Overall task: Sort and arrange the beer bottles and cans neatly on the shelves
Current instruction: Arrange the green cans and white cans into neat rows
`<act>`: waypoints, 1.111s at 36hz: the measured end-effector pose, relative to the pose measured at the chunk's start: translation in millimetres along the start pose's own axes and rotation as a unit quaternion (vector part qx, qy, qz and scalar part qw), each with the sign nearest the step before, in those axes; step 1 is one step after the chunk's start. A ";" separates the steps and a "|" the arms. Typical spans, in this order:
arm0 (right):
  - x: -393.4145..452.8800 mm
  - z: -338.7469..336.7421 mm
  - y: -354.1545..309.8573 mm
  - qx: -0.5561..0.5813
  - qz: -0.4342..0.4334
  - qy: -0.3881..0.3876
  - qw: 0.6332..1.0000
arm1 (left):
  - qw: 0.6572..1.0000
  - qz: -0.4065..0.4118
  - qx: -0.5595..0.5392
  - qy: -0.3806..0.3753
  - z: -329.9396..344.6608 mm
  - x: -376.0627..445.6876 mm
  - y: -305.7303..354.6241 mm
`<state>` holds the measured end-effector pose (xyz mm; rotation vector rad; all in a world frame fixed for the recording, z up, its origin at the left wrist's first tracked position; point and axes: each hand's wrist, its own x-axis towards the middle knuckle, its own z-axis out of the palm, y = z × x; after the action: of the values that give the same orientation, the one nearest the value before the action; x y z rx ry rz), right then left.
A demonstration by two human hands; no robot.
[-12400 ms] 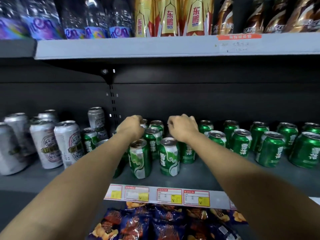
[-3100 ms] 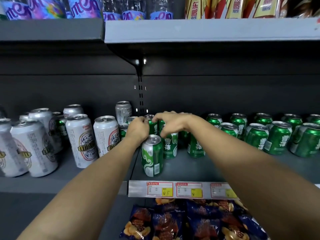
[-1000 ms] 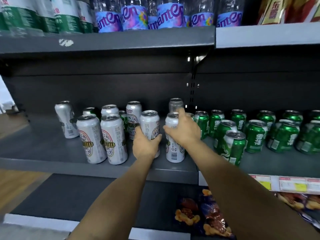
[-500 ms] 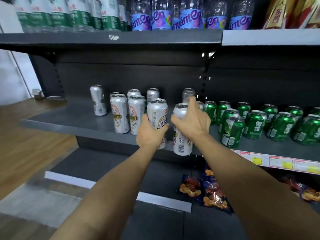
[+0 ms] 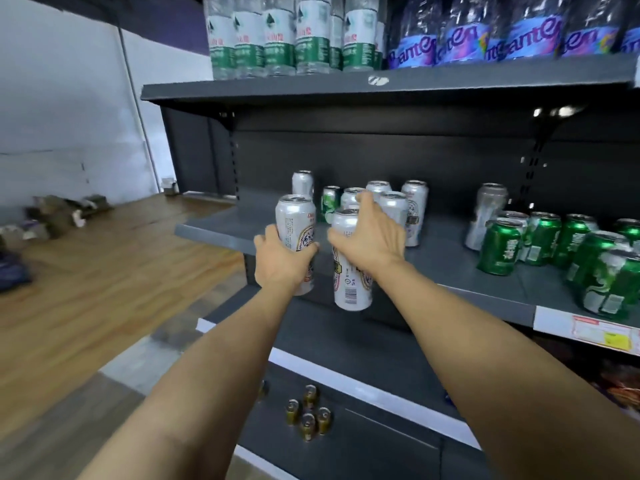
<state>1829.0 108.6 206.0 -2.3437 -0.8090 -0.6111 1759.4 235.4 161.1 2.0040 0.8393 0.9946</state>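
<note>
My left hand (image 5: 281,259) gripped one silver can (image 5: 295,221); my right hand (image 5: 370,237) clasped another tall can (image 5: 350,289), both before the shelf (image 5: 450,268).

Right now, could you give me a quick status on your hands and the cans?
Left hand grips one silver can. Right hand grips a second silver can. Both held off the shelf. One green can among the silver ones.
</note>
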 end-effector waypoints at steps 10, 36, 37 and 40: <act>62.9 73.1 -82.0 0.025 0.044 0.040 0.998 | 1.000 0.027 0.006 -0.009 -42.1 113.4 -72.1; 220.0 214.2 -112.2 0.022 0.074 -0.025 0.997 | 0.999 -0.033 0.003 -0.027 12.6 315.2 -125.9; 223.8 219.2 -113.5 0.019 0.077 -0.024 0.997 | 0.999 -0.038 0.007 -0.028 14.6 322.0 -128.3; 233.4 232.6 -117.3 0.011 0.088 -0.022 0.996 | 0.998 -0.049 0.009 -0.034 19.8 342.0 -135.5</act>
<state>1969.6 428.7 215.2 -2.3835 -0.6171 -0.4762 1912.0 570.7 165.1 1.9808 0.9033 0.8615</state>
